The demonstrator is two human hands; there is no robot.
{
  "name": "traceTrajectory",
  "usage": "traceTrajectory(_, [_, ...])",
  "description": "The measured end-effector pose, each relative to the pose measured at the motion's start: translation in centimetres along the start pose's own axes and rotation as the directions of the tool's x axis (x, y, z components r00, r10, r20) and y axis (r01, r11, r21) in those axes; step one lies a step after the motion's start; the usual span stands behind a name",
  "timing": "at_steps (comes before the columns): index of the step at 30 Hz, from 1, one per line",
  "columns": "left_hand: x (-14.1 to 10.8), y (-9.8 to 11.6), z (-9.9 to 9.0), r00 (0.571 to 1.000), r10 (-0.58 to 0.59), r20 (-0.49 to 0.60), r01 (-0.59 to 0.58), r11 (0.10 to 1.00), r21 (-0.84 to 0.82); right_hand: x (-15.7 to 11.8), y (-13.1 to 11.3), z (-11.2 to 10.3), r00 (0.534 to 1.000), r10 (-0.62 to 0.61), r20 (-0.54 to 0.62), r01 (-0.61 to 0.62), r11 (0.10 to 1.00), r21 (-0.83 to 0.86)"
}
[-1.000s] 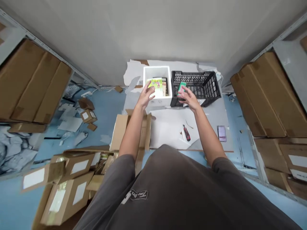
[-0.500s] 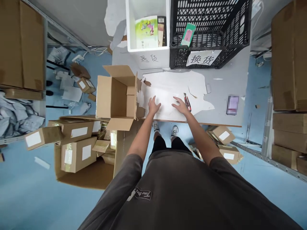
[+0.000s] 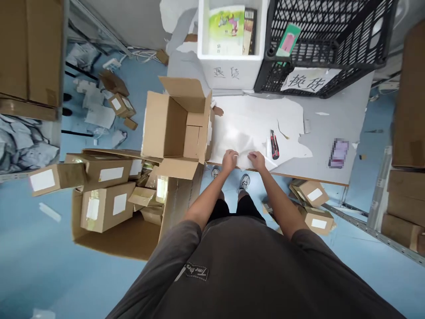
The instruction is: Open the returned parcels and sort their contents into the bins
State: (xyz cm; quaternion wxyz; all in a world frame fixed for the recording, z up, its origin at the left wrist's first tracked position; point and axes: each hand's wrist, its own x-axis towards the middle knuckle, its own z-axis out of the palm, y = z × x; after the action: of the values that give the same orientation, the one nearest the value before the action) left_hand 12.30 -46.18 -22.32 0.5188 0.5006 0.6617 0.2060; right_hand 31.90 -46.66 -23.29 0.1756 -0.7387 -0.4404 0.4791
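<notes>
My left hand (image 3: 229, 161) and my right hand (image 3: 258, 160) are both closed, pinching the near edge of a white sheet (image 3: 255, 116) on the table. Between them the sheet is wrinkled and slightly raised. Whether it is paper or plastic I cannot tell. A red and black box cutter (image 3: 274, 145) lies on the sheet, just right of my right hand. An open cardboard box (image 3: 156, 126) stands to the left of my left hand, its flaps spread.
At the table's back are a white bin (image 3: 232, 73) with books and a black plastic crate (image 3: 335, 48) with a green package. A blurred purple object (image 3: 339, 153) lies at the right. Parcels fill a large carton (image 3: 113, 248) at lower left.
Both hands have gone from spread fingers on the sheet to pinching its near edge, closer to me. The sheet has wrinkled. The camera view has shifted.
</notes>
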Motion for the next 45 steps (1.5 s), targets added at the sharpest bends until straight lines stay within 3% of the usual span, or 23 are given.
traceTrajectory(3, [-2.0,3.5,-0.4,0.981,0.186,0.061,-0.181,0.981,-0.075,-2.8,-3.7,-1.5,0.999,0.037,-0.010,-0.031,0.923,0.382])
traceTrajectory(6, [-3.8,8.0,-3.0,0.903,0.422,0.087,-0.407,0.902,-0.146,-5.6,-9.1,-3.7,0.997,-0.071,0.006,0.053,0.802,0.595])
traceTrajectory(8, [-5.1,10.7,-6.4,0.834,0.536,0.129,-0.512,0.840,-0.180,-7.0,-13.4,-4.7,0.986,-0.162,-0.039,0.151,0.770,0.620])
traceTrajectory(11, [-7.3,12.9,-13.6,0.755,0.608,0.246,-0.552,0.792,-0.261,-7.6,-20.4,-4.5,0.940,-0.290,-0.182,0.341,0.761,0.552])
traceTrajectory(13, [-8.6,12.7,-19.2,0.766,0.606,0.213,-0.549,0.790,-0.274,-7.1,-24.8,-3.1,0.894,-0.386,-0.228,0.448,0.753,0.483])
traceTrajectory(17, [-9.9,8.9,-29.7,0.861,0.474,-0.185,-0.485,0.874,-0.021,-5.2,-32.0,2.8,0.823,-0.553,-0.130,0.562,0.760,0.325])
traceTrajectory(19, [-9.7,6.2,-33.3,0.894,0.425,-0.141,-0.395,0.897,0.199,-4.5,-34.1,6.5,0.819,-0.573,-0.033,0.570,0.803,0.175])
traceTrajectory(21, [-9.2,3.7,-35.4,0.926,0.376,-0.002,-0.344,0.849,0.400,-4.3,-35.0,9.6,0.849,-0.521,0.088,0.524,0.851,-0.023])
traceTrajectory(24, [-8.2,0.7,-35.8,0.943,0.291,0.164,-0.330,0.746,0.578,-5.0,-33.9,11.7,0.884,-0.436,0.170,0.467,0.844,-0.265])
traceTrajectory(29, [-6.8,-2.1,-33.7,0.939,0.225,0.261,-0.342,0.703,0.623,-8.3,-28.5,11.3,0.817,-0.561,0.131,0.544,0.677,-0.495])
traceTrajectory(33, [-6.6,-2.9,-32.1,0.943,0.241,0.232,-0.334,0.714,0.616,-10.8,-24.5,12.8,0.906,-0.359,0.225,0.416,0.653,-0.633])
traceTrajectory(35, [-6.9,-2.8,-31.5,0.945,0.254,0.206,-0.328,0.721,0.611,-11.6,-22.9,13.7,0.945,-0.250,0.212,0.327,0.685,-0.651])
traceTrajectory(37, [-7.6,-2.2,-31.1,0.941,0.279,0.192,-0.338,0.735,0.588,-12.3,-21.5,13.8,0.955,-0.244,0.169,0.295,0.716,-0.632])
traceTrajectory(41, [-10.1,0.5,-30.0,0.917,0.340,0.206,-0.396,0.733,0.553,-14.3,-19.0,10.7,0.941,-0.333,0.061,0.308,0.769,-0.560])
traceTrajectory(45, [-13.0,5.0,-26.5,0.868,0.424,0.260,-0.496,0.699,0.515,-18.1,-15.8,4.2,0.928,-0.363,-0.088,0.280,0.830,-0.482])
